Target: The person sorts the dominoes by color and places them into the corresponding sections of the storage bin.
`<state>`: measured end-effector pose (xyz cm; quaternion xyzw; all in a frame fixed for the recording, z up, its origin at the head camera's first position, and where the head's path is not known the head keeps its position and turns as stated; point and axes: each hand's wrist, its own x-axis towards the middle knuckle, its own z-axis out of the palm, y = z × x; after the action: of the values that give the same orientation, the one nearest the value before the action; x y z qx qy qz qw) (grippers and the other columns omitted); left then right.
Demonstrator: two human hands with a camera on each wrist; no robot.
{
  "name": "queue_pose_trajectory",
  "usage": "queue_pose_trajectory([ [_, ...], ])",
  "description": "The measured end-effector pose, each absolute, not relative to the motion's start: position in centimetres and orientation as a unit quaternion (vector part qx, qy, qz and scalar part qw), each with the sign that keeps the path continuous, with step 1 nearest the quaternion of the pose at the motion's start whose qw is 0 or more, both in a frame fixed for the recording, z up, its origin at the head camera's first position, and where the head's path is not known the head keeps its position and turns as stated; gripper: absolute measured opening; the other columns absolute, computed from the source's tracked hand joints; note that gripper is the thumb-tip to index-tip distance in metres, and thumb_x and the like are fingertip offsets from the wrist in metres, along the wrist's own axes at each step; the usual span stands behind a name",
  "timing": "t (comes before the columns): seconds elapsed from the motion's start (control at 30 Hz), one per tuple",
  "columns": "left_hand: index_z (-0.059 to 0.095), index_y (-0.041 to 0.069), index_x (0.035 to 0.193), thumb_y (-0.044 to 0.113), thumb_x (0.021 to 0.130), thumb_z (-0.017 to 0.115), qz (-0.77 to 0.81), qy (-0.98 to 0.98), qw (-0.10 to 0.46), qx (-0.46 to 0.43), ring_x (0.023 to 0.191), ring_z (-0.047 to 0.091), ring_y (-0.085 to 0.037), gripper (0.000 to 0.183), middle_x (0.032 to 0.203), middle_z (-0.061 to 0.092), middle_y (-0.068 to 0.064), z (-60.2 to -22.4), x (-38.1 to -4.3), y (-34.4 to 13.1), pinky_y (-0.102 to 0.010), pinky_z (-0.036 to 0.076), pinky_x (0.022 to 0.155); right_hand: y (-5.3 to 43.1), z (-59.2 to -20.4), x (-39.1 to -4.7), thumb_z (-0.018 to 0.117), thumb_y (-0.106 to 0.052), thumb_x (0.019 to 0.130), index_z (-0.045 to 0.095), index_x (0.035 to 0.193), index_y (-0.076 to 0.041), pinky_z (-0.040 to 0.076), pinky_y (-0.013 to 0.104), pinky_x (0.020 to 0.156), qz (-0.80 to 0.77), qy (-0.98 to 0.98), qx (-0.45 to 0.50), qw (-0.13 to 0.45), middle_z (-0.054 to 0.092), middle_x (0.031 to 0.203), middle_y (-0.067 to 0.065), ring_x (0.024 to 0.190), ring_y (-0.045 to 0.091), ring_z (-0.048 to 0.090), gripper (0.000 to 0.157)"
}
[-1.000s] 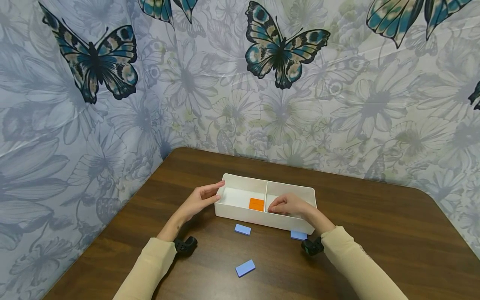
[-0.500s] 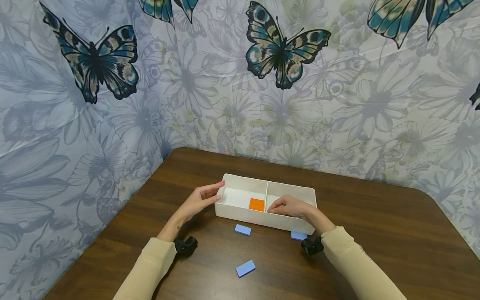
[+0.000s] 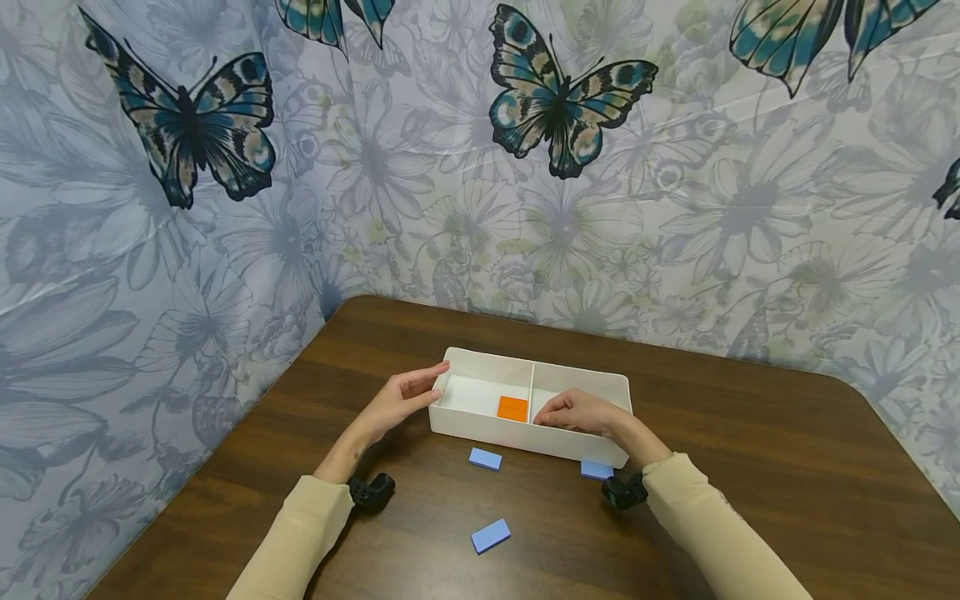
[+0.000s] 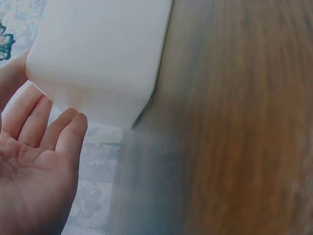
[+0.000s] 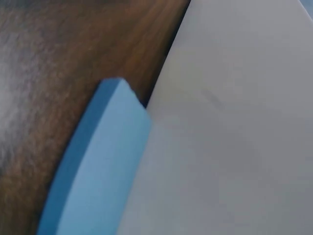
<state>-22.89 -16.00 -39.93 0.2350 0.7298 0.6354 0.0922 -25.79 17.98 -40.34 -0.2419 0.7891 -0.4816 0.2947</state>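
Note:
A white two-compartment box (image 3: 480, 427) stands on the table. At its left end my left hand (image 3: 401, 393) rests fingers and thumb against the wall, as the left wrist view shows with the fingers (image 4: 71, 129) at the white end. My right hand (image 3: 579, 410) reaches into the right compartment, fingers curled down beside the divider (image 3: 532, 392). The front wall hides its fingertips, so I cannot tell what they hold. Flat orange blocks (image 3: 513, 408) lie together in the left compartment, against the divider.
Blue rectangular blocks lie on the brown table (image 3: 405, 533): one (image 3: 485, 459) before the box, one (image 3: 491, 536) nearer me, and one (image 5: 102, 161) beside the box's front wall, under my right wrist. A butterfly-patterned cloth (image 3: 465, 217) hangs behind the table.

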Motion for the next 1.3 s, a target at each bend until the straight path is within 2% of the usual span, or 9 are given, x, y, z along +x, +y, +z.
queue_pose_trajectory([
  [0.13, 0.041, -0.007, 0.137, 0.002, 0.093, 0.056, 0.636, 0.729, 0.092, 0.237, 0.133, 0.029, -0.028, 0.047, 0.144, 0.035, -0.015, -39.9, -22.8, -16.0, -0.043, 0.029, 0.103, 17.9, -40.1, -25.6, 0.051, -0.006, 0.096, 0.065, 0.103, 0.012, 0.048, 0.034, 0.086, -0.495, 0.785, -0.231, 0.294, 0.067, 0.102, 0.014, 0.091, 0.016, 0.059, 0.023],
  [0.3, 0.04, -0.007, 0.137, 0.001, 0.094, 0.055, 0.636, 0.728, 0.091, 0.238, 0.132, 0.029, -0.029, 0.047, 0.144, 0.034, -0.015, -39.9, -22.8, -16.0, -0.044, 0.029, 0.103, 17.9, -39.6, -25.3, 0.051, -0.008, 0.097, 0.063, 0.105, 0.013, 0.051, 0.033, 0.081, -0.52, 0.789, -0.196, 0.262, 0.068, 0.098, 0.017, 0.091, 0.023, 0.065, 0.025],
  [0.53, 0.039, -0.008, 0.137, 0.001, 0.094, 0.055, 0.636, 0.728, 0.092, 0.238, 0.133, 0.029, -0.029, 0.047, 0.144, 0.034, -0.016, -40.1, -22.8, -16.0, -0.043, 0.029, 0.103, 18.4, -38.5, -24.7, 0.05, -0.015, 0.099, 0.058, 0.116, 0.012, 0.042, 0.043, 0.093, -0.56, 0.783, -0.199, 0.185, 0.063, 0.11, 0.023, 0.103, 0.033, 0.059, 0.033],
  [0.67, 0.039, -0.009, 0.137, 0.001, 0.094, 0.055, 0.635, 0.728, 0.093, 0.24, 0.133, 0.028, -0.03, 0.048, 0.145, 0.034, -0.016, -39.9, -22.8, -16.0, -0.044, 0.028, 0.103, 18.7, -37.8, -24.0, 0.052, -0.018, 0.098, 0.056, 0.12, 0.011, 0.042, 0.038, 0.094, -0.6, 0.756, -0.2, 0.166, 0.061, 0.114, 0.023, 0.108, 0.031, 0.058, 0.036],
  [0.8, 0.039, -0.008, 0.137, 0.001, 0.093, 0.055, 0.634, 0.729, 0.092, 0.241, 0.133, 0.029, -0.03, 0.048, 0.144, 0.034, -0.016, -39.9, -22.9, -16.0, -0.044, 0.029, 0.103, 18.8, -37.4, -22.9, 0.053, -0.017, 0.097, 0.054, 0.124, 0.01, 0.042, 0.032, 0.093, -0.632, 0.73, -0.206, 0.161, 0.059, 0.119, 0.022, 0.11, 0.027, 0.057, 0.038],
  [1.03, 0.041, -0.008, 0.137, 0.001, 0.093, 0.056, 0.634, 0.728, 0.088, 0.245, 0.133, 0.029, -0.029, 0.047, 0.144, 0.035, -0.016, -40.0, -23.0, -16.1, -0.042, 0.03, 0.102, 17.9, -37.4, -19.7, 0.056, -0.008, 0.095, 0.055, 0.123, 0.011, 0.043, 0.032, 0.092, -0.641, 0.704, -0.26, 0.163, 0.062, 0.115, 0.019, 0.108, 0.025, 0.058, 0.034],
  [1.3, 0.041, -0.007, 0.137, 0.002, 0.093, 0.057, 0.636, 0.726, 0.087, 0.245, 0.133, 0.03, -0.028, 0.048, 0.144, 0.035, -0.015, -40.1, -23.1, -16.2, -0.041, 0.031, 0.102, 16.1, -40.0, -16.7, 0.061, -0.003, 0.09, 0.062, 0.117, 0.007, 0.049, 0.034, 0.085, -0.612, 0.703, -0.299, 0.206, 0.061, 0.113, 0.023, 0.106, 0.04, 0.055, 0.029],
])
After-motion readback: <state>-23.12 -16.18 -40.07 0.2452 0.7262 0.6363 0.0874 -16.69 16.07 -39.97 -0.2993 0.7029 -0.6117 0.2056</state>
